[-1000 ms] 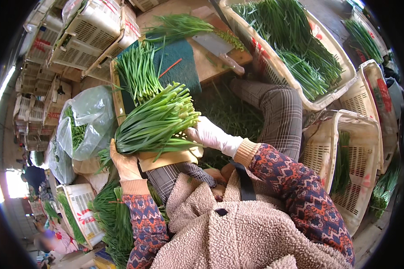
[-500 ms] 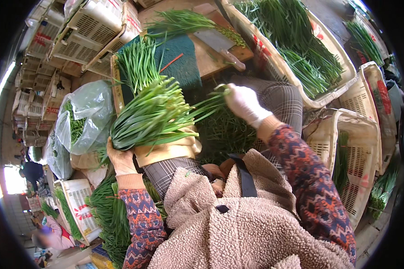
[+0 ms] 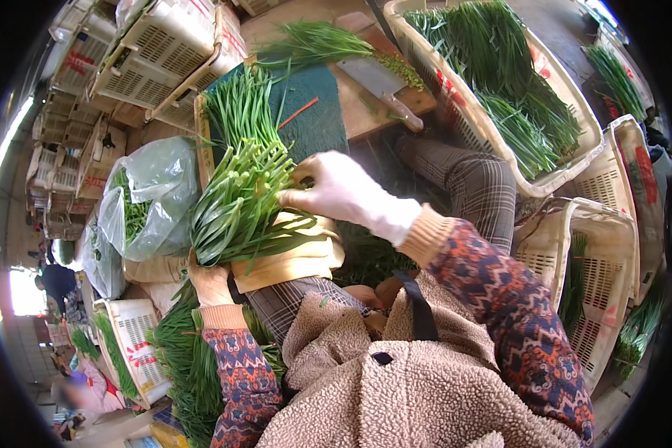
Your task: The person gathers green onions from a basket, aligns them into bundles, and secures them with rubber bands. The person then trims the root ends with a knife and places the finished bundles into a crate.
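Observation:
My left hand [image 3: 212, 284] is closed round the leafy end of a bunch of green chives [image 3: 239, 201], its fingers partly hidden under the leaves. The bunch lies across a yellow cloth [image 3: 287, 263] on my left thigh, its pale stem ends facing up and right. In a thin white glove, my right hand [image 3: 343, 187] pinches at those stem ends with thumb and fingertips. Just beyond lies a second batch of chives [image 3: 239, 108] on a dark green cloth [image 3: 317, 123], with a thin red strip [image 3: 299, 113] beside it.
A cleaver [image 3: 381, 89] rests on the wooden board [image 3: 358, 127], near more chives [image 3: 317, 43]. A big crate [image 3: 586, 153] of chives stands right, more crates [image 3: 623, 246] below it. Left are a clear plastic bag [image 3: 153, 194] and stacked crates [image 3: 160, 45]. Another person [image 3: 89, 392] sits far lower left.
My right hand has moved left from beside my right knee to the bunch's stem ends. The few loose leaves that trailed from it no longer show apart from the bunch.

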`<state>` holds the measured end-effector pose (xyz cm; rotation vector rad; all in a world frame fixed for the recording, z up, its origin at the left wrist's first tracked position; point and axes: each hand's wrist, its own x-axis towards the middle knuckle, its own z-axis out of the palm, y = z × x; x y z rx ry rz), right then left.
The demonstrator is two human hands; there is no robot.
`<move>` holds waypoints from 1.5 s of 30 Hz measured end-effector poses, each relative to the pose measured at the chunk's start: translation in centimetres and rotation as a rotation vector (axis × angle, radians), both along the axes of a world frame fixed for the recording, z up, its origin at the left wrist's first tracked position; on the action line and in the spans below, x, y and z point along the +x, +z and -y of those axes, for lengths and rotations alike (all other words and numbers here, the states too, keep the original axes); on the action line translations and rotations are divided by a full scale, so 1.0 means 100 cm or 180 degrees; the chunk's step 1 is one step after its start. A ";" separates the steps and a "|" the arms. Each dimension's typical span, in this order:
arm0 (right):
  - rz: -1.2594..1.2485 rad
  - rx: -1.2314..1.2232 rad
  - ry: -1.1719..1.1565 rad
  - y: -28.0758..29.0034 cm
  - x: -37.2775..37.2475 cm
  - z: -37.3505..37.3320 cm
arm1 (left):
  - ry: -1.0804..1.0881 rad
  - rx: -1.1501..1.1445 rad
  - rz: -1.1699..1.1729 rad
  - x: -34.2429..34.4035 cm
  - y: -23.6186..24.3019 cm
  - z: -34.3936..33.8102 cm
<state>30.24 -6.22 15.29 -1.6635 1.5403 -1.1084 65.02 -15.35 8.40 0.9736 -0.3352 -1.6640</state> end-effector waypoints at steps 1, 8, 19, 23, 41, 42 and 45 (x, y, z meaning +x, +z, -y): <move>0.0028 0.0304 0.0165 -0.006 0.007 0.008 | -0.0234 -0.0417 0.0382 0.013 -0.013 0.004; 0.1173 -0.0379 -0.0732 -0.061 0.035 0.007 | -0.0094 -0.0295 0.0072 -0.021 0.011 -0.014; 0.0269 -0.0275 0.0237 -0.006 -0.018 0.004 | -0.0255 -0.0339 0.0441 -0.035 0.020 -0.024; 0.0141 -0.1219 0.0111 -0.020 0.008 0.017 | -0.0393 -0.0312 -0.0007 -0.029 0.022 -0.019; 0.1335 -0.0835 -0.1396 -0.023 -0.007 -0.019 | 0.0056 0.0062 0.0196 -0.045 0.021 -0.015; 0.1655 -0.0718 -0.1377 -0.032 -0.022 -0.018 | -0.0025 -0.0072 0.0179 -0.035 0.016 -0.013; 0.2235 0.0087 -0.1196 -0.029 -0.047 -0.028 | 0.0124 0.0170 -0.0111 -0.023 0.010 -0.010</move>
